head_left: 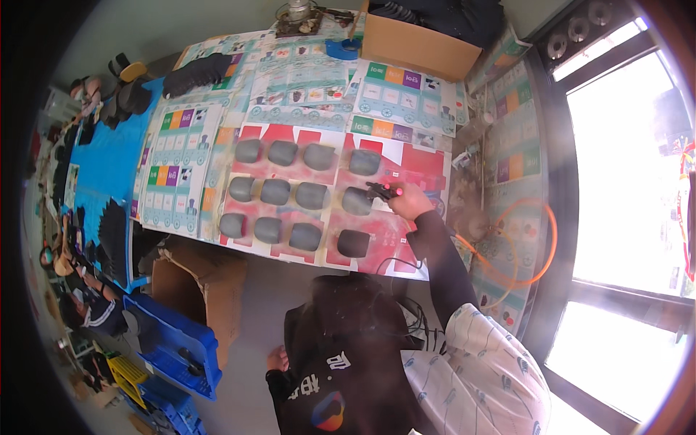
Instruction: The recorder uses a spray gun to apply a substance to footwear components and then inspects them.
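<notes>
Our right hand gripped the spray gun over twelve grey pads, most already coated; our left hand stayed unseen.

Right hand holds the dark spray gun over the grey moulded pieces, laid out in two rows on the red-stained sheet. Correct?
Not quite: the head view shows three rows of grey moulded pieces, not two. The right hand does hold the dark spray gun over them on the red-stained sheet.

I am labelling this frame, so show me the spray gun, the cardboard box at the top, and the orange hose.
spray gun (382,191), head view, on its dark body
cardboard box (417,48), head view, on its front wall
orange hose (552,223), head view, on the loop's right curve
</notes>
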Demonstrator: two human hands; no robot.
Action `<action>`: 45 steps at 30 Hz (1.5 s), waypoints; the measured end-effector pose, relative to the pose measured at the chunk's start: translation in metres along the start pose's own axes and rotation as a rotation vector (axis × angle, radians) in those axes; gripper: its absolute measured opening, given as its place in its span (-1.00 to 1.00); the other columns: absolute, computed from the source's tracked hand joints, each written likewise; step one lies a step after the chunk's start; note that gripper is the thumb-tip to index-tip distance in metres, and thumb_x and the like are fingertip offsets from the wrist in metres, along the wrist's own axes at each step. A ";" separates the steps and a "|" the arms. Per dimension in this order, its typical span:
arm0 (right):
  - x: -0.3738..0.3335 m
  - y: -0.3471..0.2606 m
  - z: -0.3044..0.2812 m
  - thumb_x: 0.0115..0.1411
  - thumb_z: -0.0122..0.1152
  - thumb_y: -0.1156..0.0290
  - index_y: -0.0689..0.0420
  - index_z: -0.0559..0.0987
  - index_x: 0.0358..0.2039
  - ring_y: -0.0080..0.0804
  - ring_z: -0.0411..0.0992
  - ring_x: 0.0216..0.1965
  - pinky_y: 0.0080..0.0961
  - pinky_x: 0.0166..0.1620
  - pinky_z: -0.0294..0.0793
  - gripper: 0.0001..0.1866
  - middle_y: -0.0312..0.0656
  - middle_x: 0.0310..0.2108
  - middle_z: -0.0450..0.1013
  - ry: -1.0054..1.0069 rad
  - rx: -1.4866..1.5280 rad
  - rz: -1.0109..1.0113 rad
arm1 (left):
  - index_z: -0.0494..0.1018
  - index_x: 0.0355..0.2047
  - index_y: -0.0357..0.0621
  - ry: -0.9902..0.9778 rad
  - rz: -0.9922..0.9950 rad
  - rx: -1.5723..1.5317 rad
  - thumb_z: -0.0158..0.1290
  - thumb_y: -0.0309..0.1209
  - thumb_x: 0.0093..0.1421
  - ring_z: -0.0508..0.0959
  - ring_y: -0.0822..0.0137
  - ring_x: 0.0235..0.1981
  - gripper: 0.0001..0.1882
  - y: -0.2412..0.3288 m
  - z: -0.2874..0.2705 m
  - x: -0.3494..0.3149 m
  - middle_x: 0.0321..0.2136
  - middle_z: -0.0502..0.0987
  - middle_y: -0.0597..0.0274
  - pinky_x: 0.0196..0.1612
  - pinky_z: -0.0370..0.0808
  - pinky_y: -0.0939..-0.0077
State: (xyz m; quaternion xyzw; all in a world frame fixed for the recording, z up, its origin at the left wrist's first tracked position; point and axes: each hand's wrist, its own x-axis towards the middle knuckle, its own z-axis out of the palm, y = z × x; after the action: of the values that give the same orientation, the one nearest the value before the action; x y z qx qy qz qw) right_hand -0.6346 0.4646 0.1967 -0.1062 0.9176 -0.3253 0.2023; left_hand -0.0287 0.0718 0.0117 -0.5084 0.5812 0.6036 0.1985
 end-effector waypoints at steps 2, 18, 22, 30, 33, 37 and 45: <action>0.021 0.007 -0.002 -0.05 0.28 0.34 0.11 0.64 -0.01 0.11 0.58 -0.20 -0.18 -0.10 0.55 -0.49 0.17 -0.26 0.58 -0.101 0.008 -0.016 | 0.43 0.09 -0.12 -0.003 0.022 0.054 0.01 -0.18 0.36 0.54 0.37 -0.51 -0.60 0.010 0.000 -0.003 -0.26 0.63 0.09 -0.59 0.38 0.47; 0.100 0.012 -0.023 -0.05 0.16 0.31 0.16 0.69 -0.25 0.17 0.54 -0.16 -0.06 -0.09 0.52 -0.64 0.17 -0.25 0.58 -0.302 -0.006 0.048 | 0.37 0.20 -0.18 0.126 -0.274 -0.085 -0.05 -0.15 0.41 0.62 0.11 -0.09 -0.53 0.100 0.021 -0.031 -0.04 0.60 -0.07 -0.05 0.56 0.23; 0.099 0.009 -0.029 -0.04 0.16 0.32 0.16 0.69 -0.25 0.16 0.54 -0.17 -0.08 -0.08 0.53 -0.65 0.16 -0.25 0.58 -0.317 0.004 0.076 | 0.38 0.19 -0.19 0.136 -0.297 -0.081 -0.04 -0.14 0.41 0.62 0.10 -0.08 -0.52 0.103 0.026 -0.030 -0.03 0.59 -0.08 -0.04 0.56 0.23; 0.113 0.024 -0.034 -0.17 0.24 0.36 0.11 0.67 -0.04 -0.03 0.58 -0.26 -0.29 -0.18 0.55 -0.44 0.08 -0.26 0.62 -0.386 -0.011 0.168 | 0.36 0.20 -0.22 0.132 -0.278 -0.097 -0.07 -0.12 0.43 0.62 0.08 -0.07 -0.50 0.113 0.032 -0.027 -0.04 0.59 -0.07 -0.02 0.56 0.21; 0.110 0.014 -0.045 -0.22 0.22 0.41 0.11 0.68 -0.08 -0.08 0.57 -0.32 -0.30 -0.24 0.54 -0.44 0.04 -0.34 0.62 -0.556 0.034 0.277 | 0.36 0.21 -0.20 0.128 -0.265 -0.111 -0.07 -0.13 0.43 0.62 0.11 -0.09 -0.51 0.107 0.031 -0.027 -0.05 0.60 -0.04 -0.05 0.56 0.21; 0.109 0.034 -0.027 -0.28 0.24 0.43 0.13 0.70 -0.18 -0.17 0.58 -0.39 -0.31 -0.32 0.53 -0.49 -0.02 -0.45 0.60 -0.402 0.060 0.253 | 0.36 0.21 -0.18 0.102 -0.289 -0.057 -0.07 -0.14 0.43 0.63 0.13 -0.11 -0.52 0.105 0.035 -0.023 -0.07 0.61 -0.02 -0.07 0.57 0.22; 0.093 0.035 -0.041 -0.29 0.26 0.43 0.24 0.65 -0.47 -0.24 0.54 -0.52 -0.33 -0.43 0.46 -0.73 -0.06 -0.60 0.54 -0.468 0.136 0.268 | 0.41 0.13 -0.15 0.111 -0.257 -0.128 0.03 -0.12 0.35 0.64 0.18 -0.21 -0.53 0.093 0.035 -0.013 -0.16 0.63 0.04 -0.12 0.58 0.24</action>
State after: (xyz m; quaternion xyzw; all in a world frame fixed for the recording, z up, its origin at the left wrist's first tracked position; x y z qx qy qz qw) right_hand -0.7379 0.4836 0.1749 -0.0423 0.8279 -0.3230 0.4566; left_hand -0.1135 0.0851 0.0623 -0.6228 0.4816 0.5800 0.2091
